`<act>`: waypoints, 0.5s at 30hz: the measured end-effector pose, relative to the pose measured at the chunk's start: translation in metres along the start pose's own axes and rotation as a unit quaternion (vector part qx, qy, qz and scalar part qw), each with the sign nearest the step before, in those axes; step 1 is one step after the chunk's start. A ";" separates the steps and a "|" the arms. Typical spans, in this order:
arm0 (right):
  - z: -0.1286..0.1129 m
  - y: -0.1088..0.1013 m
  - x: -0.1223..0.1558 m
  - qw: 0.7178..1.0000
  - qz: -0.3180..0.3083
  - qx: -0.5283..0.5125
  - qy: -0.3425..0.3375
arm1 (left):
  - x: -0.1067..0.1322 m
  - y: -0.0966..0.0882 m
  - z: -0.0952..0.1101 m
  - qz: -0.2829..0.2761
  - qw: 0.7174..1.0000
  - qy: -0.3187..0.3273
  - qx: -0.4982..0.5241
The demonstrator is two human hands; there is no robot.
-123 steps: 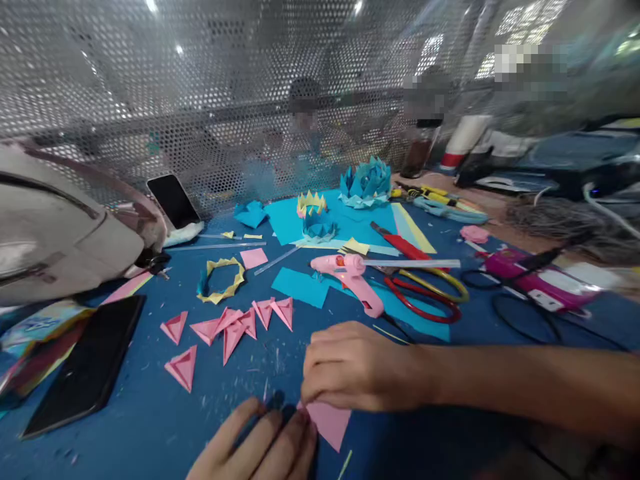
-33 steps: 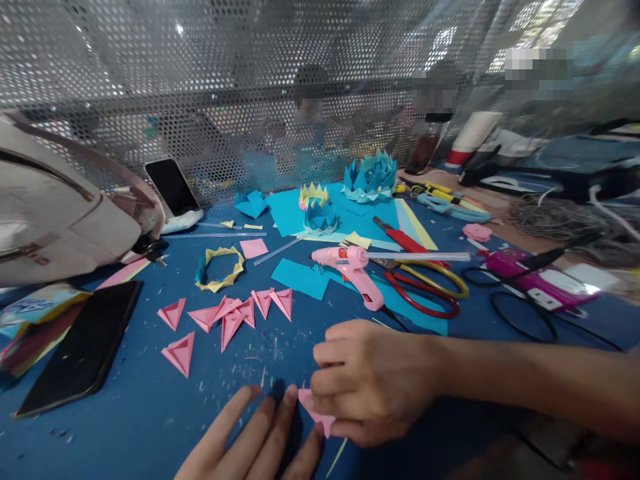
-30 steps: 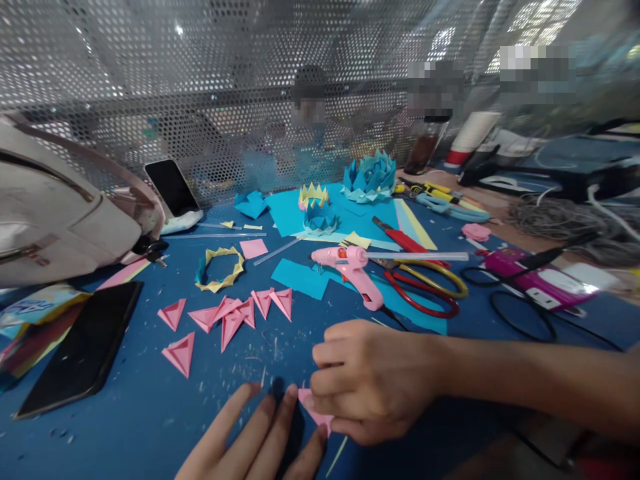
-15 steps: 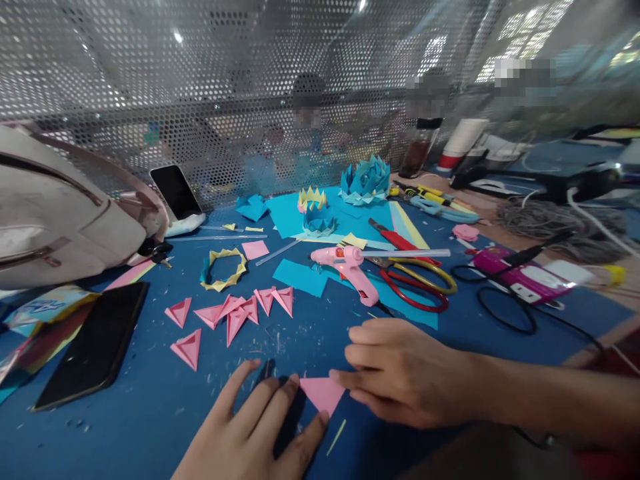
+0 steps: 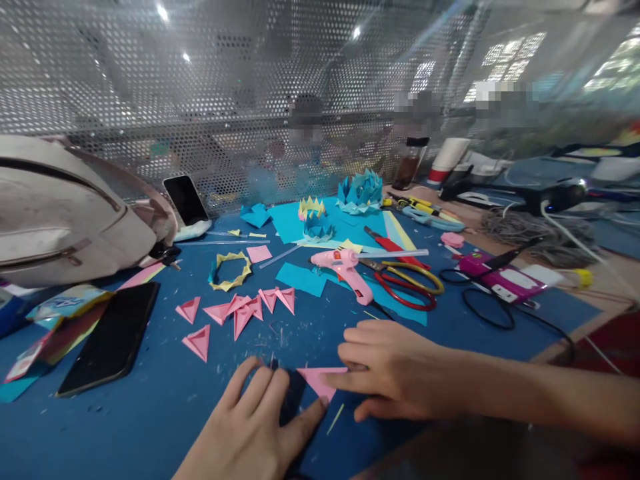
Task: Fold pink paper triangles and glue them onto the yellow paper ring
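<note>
A pink paper triangle [image 5: 316,378] lies flat on the blue table [image 5: 150,407] close in front of me. My right hand [image 5: 395,370] reaches in from the right, its index finger stretched along the triangle's right edge and pressing it down, thumb apart below. My left hand [image 5: 250,427] lies flat beside it, fingers spread, with the thumb tip touching the triangle's lower point. Several folded pink triangles [image 5: 240,313] are scattered further back on the left.
A pink glue gun [image 5: 347,270], red and yellow scissors [image 5: 407,287] and a red cutter [image 5: 385,241] lie behind my right hand. A black phone [image 5: 113,337] and a grey bag [image 5: 60,213] are at the left. Blue paper flowers [image 5: 357,190], a yellow paper ring [image 5: 230,270] and cables [image 5: 500,313] lie beyond.
My right hand went from closed over the folded pink paper to pressing it flat with stretched fingers. The paper now lies as an open triangle. My left hand stayed flat beside it.
</note>
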State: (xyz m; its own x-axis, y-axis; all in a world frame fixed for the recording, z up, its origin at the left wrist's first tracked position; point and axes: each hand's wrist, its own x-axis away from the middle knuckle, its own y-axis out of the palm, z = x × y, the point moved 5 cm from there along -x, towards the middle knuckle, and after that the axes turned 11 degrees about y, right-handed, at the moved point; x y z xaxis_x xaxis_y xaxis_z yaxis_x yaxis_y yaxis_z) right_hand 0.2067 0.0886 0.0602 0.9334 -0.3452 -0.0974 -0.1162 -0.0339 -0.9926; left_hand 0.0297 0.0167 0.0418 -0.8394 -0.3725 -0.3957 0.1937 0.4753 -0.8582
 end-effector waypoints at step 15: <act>0.004 0.008 -0.027 0.999 -0.037 -0.015 0.008 | -0.001 -0.001 -0.001 -0.039 0.999 0.011 0.020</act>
State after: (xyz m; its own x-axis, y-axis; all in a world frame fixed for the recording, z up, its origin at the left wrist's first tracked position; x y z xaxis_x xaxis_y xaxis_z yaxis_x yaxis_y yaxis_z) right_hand 0.1823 0.1015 0.0549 0.9341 -0.3561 -0.0230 -0.0582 -0.0885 -0.9944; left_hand 0.0297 0.0177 0.0440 -0.8637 -0.3899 -0.3194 0.1461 0.4129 -0.8990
